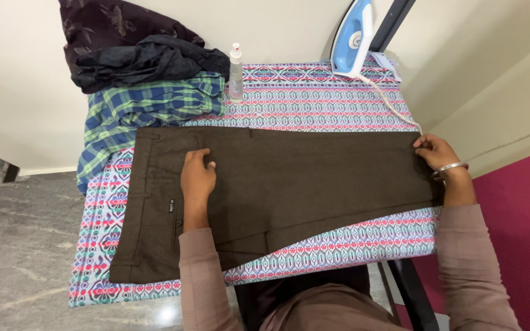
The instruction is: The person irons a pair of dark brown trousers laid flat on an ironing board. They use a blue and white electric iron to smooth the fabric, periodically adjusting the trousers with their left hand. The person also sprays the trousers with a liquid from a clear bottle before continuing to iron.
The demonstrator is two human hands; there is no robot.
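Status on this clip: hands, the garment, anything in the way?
Left hand flat on brown trousers; right hand grips the hem. Trousers flat on ironing board. Clothes pile, spray bottle, upright iron behind.

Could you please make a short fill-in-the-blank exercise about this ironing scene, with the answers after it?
1. The left hand presses flat on the dark brown ____.
2. The right hand holds the trousers at the ____ end.
3. The blue and white iron stands ____ at the far edge.
4. The spray bottle stands beside the ____ shirt.

Answers: trousers; leg; upright; plaid
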